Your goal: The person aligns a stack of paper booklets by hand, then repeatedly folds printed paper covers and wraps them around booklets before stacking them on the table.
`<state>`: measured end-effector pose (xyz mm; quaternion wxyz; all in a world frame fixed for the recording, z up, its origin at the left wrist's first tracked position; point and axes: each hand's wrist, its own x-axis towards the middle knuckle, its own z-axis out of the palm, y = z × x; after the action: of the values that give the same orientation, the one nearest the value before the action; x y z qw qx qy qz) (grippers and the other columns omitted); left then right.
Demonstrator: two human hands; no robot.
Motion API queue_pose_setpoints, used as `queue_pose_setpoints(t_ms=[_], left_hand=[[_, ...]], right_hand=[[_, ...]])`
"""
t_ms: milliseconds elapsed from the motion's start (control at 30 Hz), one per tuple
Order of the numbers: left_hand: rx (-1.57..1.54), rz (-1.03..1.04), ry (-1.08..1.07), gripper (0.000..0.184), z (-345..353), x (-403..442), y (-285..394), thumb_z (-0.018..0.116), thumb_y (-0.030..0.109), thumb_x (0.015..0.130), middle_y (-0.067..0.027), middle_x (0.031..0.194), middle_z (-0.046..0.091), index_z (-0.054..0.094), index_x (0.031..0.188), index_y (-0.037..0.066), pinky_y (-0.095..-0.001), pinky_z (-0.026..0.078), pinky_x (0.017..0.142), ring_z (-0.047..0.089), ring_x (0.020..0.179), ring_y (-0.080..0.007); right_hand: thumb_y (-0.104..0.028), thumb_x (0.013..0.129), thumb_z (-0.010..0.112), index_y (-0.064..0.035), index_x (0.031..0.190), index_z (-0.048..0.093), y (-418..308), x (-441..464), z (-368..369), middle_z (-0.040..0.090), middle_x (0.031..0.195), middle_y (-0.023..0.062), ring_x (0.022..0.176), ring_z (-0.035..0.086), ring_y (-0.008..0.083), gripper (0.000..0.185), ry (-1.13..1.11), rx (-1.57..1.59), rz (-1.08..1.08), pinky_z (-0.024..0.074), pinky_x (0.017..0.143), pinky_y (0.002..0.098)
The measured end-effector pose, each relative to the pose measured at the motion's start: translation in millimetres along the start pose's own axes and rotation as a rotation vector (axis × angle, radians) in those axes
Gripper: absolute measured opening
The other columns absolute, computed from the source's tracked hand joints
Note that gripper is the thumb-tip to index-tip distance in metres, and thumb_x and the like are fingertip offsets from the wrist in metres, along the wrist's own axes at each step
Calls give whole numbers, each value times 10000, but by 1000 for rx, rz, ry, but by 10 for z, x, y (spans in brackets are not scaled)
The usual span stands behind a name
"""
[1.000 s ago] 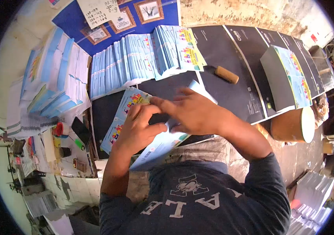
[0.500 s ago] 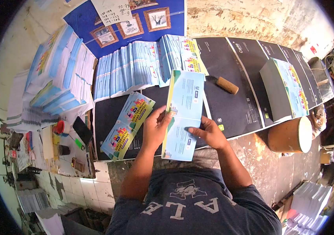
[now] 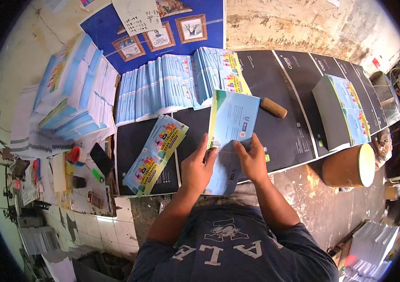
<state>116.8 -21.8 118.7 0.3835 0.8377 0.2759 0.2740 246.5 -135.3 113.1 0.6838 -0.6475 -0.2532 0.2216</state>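
The light-blue booklet (image 3: 234, 120), green-edged, slants slightly rightward at top.

Most fingers of the left hand (image 3: 194, 173) and some of the right hand (image 3: 255, 162) disappear behind the held booklet (image 3: 233, 123), whose small print is too fine to read and whose lower half lies in shadow. Its top end covers the bottom of the front cover (image 3: 230, 70) in the row of booklets (image 3: 155, 89) beyond. The upper edge of the frame cuts off the blue board (image 3: 103, 35) and the highest framed picture (image 3: 174, 6), which the handwritten note (image 3: 136, 18) partly hides as well. The dark shirt (image 3: 237, 242) runs out of the bottom edge, its lettering incomplete. At lower right, the stacked papers (image 3: 370, 242) are too indistinct to make out any print.
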Motion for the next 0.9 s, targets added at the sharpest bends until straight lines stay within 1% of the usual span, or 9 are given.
queue_pose_setpoints(t_ms=[67, 100, 167, 200, 267, 333, 367, 600, 900], left_hand=[[48, 90, 66, 480, 34, -2, 27, 688, 180, 934, -235, 969, 718, 551, 1355, -6, -313, 560, 646, 742, 750, -244], [47, 90, 62, 480, 42, -5, 34, 688, 180, 934, -235, 969, 718, 551, 1355, -6, -313, 560, 646, 742, 750, -244], [-191, -42, 26, 470, 58, 18, 50, 679, 158, 946, -208, 1018, 731, 541, 1367, -1, -279, 558, 722, 729, 821, -166], [-192, -40, 23, 470, 46, 33, 55, 679, 158, 946, -208, 1018, 731, 541, 1367, -1, -279, 558, 722, 729, 821, -166], [-558, -155, -75, 469, -11, 55, 48, 650, 106, 962, -137, 1030, 738, 513, 1400, 9, -252, 524, 797, 651, 914, -87], [-559, -143, -100, 468, -23, 62, 42, 636, 94, 969, -141, 1079, 724, 502, 1411, 21, -250, 517, 828, 644, 958, -100], [-539, -136, -91, 461, -29, 65, 58, 630, 87, 971, -141, 1076, 725, 504, 1409, 17, -249, 516, 829, 644, 958, -98], [-427, -61, -2, 429, 26, 66, 22, 656, 95, 958, -185, 1069, 733, 552, 1367, 18, -261, 541, 789, 685, 930, -108], [-434, -118, -41, 418, 168, 149, -143, 639, 79, 963, -166, 1030, 742, 553, 1367, 15, -257, 535, 779, 683, 906, -102]], right_hand=[[-60, 972, 613, 39, 1177, 555, -9, -3, -1, 671, 1092, 94, 1006, 607, 123, 235, 35, 18, -13, 478, 898, 289], [-52, 962, 624, 37, 1173, 565, -11, -11, -7, 674, 1089, 94, 1009, 611, 129, 237, 49, -48, -11, 481, 899, 290], [-45, 952, 636, 34, 1169, 574, -52, 9, -39, 678, 1086, 93, 1011, 616, 136, 239, 64, -114, -12, 484, 900, 292], [-35, 931, 656, 29, 1164, 587, -108, 34, -73, 685, 1081, 91, 1004, 624, 136, 252, 22, 54, 72, 489, 898, 293], [-24, 910, 677, 23, 1160, 600, -145, 74, -142, 692, 1077, 88, 996, 633, 137, 266, -20, 223, 157, 494, 895, 295], [-5, 867, 710, 14, 1154, 627, -145, 97, -203, 705, 1070, 82, 963, 647, 133, 299, -176, 390, 278, 508, 873, 296], [-14, 846, 737, 7, 1129, 653, -111, 95, -206, 717, 1053, 80, 910, 658, 131, 296, -183, 332, 331, 521, 851, 306], [-10, 823, 764, 5, 1076, 683, -65, 73, -97, 731, 1001, 79, 858, 673, 137, 266, -122, 192, 241, 541, 816, 304], [16, 817, 754, 19, 1065, 679, 19, 152, -94, 732, 1002, 90, 839, 681, 146, 259, -77, 139, 324, 552, 797, 306]])
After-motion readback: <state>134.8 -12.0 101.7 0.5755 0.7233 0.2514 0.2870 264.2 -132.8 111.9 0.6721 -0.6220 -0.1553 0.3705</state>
